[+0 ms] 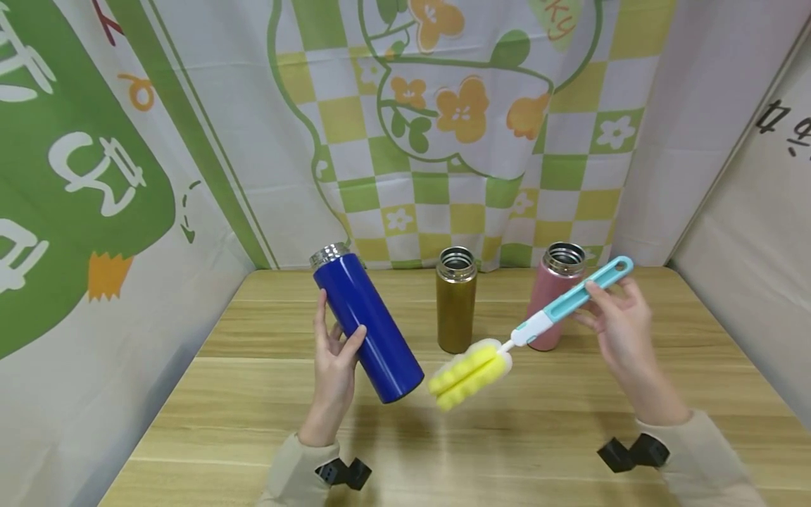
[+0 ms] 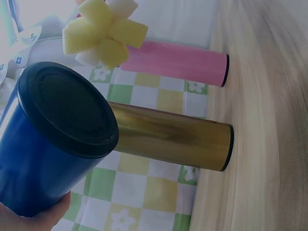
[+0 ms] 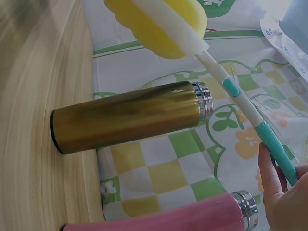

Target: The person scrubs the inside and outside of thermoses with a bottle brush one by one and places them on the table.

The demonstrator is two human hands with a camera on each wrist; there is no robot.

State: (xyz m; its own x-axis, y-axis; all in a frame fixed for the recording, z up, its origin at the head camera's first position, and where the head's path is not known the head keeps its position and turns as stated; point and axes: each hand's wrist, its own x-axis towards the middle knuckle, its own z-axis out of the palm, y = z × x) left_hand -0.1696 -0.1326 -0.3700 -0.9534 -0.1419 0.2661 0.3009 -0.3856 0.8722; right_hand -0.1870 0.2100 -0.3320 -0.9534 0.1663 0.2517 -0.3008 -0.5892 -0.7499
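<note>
My left hand (image 1: 336,359) grips a blue thermos bottle (image 1: 370,327) around its side, tilted with its lidless steel mouth up to the left. In the left wrist view the bottle's dark base (image 2: 70,113) faces the camera. My right hand (image 1: 624,327) pinches the turquoise handle of a bottle brush (image 1: 570,299). The brush's yellow and white sponge head (image 1: 472,373) points down to the left, close to the base of the blue bottle. In the right wrist view fingers (image 3: 272,175) press along the handle.
A gold thermos bottle (image 1: 455,310) stands upright and lidless at the middle back of the wooden table (image 1: 253,422). The pink thermos bottle (image 1: 548,289), also upright and lidless, stands to its right, partly behind the brush handle. A patterned curtain (image 1: 405,176) hangs behind the table.
</note>
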